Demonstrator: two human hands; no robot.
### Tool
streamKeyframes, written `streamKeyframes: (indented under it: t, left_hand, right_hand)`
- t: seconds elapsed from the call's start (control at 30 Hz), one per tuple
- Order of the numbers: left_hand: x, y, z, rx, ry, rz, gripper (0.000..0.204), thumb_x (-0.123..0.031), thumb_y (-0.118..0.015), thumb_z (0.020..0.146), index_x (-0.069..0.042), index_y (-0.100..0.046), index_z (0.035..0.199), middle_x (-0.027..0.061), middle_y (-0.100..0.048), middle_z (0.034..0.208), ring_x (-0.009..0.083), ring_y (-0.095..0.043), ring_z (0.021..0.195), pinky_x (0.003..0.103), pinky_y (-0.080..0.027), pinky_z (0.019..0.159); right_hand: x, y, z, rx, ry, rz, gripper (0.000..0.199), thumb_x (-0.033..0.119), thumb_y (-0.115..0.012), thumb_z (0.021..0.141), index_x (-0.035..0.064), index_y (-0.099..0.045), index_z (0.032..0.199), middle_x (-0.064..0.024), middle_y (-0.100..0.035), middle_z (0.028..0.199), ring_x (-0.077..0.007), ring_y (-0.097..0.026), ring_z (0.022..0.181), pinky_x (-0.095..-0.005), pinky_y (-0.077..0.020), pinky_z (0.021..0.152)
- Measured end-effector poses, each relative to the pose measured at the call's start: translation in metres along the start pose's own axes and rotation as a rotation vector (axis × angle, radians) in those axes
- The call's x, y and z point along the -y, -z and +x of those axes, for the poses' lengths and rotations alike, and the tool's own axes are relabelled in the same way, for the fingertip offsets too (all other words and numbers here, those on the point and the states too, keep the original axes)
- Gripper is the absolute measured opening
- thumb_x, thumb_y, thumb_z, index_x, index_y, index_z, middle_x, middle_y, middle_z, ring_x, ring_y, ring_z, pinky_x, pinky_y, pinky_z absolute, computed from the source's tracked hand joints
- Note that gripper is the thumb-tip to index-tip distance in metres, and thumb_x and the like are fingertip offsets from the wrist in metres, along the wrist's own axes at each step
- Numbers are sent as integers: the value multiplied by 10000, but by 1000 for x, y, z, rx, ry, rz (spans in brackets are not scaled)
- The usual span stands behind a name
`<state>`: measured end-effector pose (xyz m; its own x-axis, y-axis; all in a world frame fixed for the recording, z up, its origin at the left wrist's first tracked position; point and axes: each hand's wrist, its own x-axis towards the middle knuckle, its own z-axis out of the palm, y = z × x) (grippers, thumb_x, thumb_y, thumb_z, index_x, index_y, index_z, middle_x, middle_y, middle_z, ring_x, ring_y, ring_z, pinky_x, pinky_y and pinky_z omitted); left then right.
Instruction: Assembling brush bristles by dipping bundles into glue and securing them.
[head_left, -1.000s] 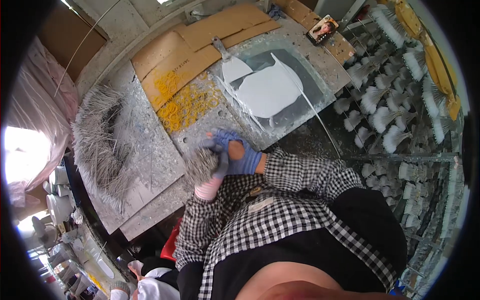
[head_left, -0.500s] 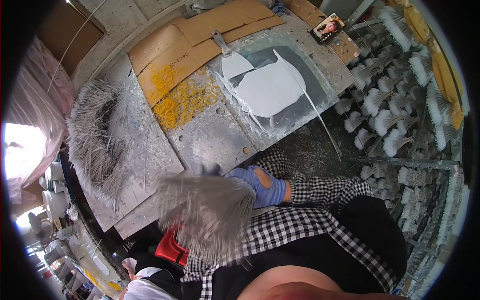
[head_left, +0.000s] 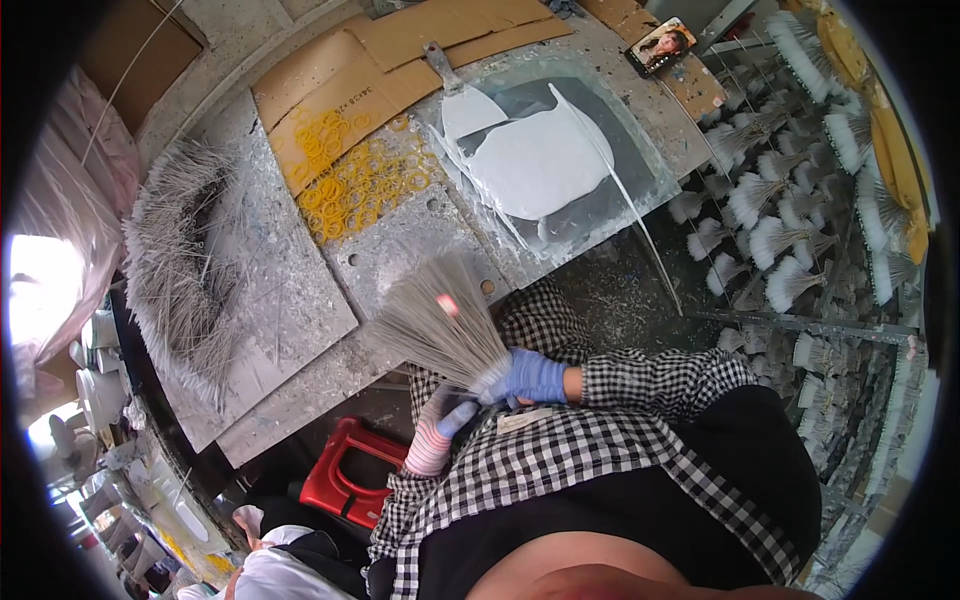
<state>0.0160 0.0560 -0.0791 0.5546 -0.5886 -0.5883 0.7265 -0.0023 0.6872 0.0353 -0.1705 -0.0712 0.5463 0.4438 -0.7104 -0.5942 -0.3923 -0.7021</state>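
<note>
A fanned bundle of thin grey bristles (head_left: 435,315) points up and to the left, its loose ends over the table's near edge. My right hand (head_left: 535,378), in a blue glove with bare skin at the wrist, is closed round the bundle's gathered, pale end. At that same end is my left hand (head_left: 440,428), with a pink-and-white striped cuff and blue finger covers. Its fingers are bent against the bundle and partly hidden by it. A pinkish bright patch shows on the bristles. Both hands are above my checked apron, close to my body.
Many loose grey bristles (head_left: 180,280) form a curved heap on the left. Yellow rubber bands (head_left: 350,190) lie on cardboard (head_left: 375,85) and the table. White paste (head_left: 540,165), a scraper (head_left: 465,105) and a phone (head_left: 661,47) are beyond. Racked bristle bundles (head_left: 770,200) stand right; a red stool (head_left: 340,480) below.
The bristle bundle has swung from hanging low and blurred to pointing up and left. My left hand has come into clear sight at its gathered end. The red stool is more exposed.
</note>
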Motion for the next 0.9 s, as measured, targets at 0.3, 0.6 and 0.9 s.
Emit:
streamKeyframes:
  t: [0.3,0.6,0.9]
  left_hand:
    - [-1,4,-5,122,-13,-172,1031,-432,-811,779,29,-282,1534,164,-465,1464,263,-466,1334,397,-346,1138]
    - [1,7,-1,32,141,-44,923,-417,-788,817,22,-350,1500,176,-483,1446,273,-510,1310,406,-376,1132]
    - [1,-9,56,92,-76,-151,674,-425,-751,874,2,-521,1341,108,-620,1168,192,-595,967,293,-494,750]
  right_hand:
    - [0,5,-5,-196,361,113,350,270,-805,794,-12,-698,973,-103,-707,768,-201,-668,612,-295,-563,565]
    - [3,7,-4,-177,825,361,273,178,-789,809,16,-698,1009,-63,-718,773,-153,-697,767,-223,-563,677]
    - [-32,3,13,378,28,724,410,266,-811,833,39,-648,1134,-93,-697,897,-129,-669,657,-203,-451,452]
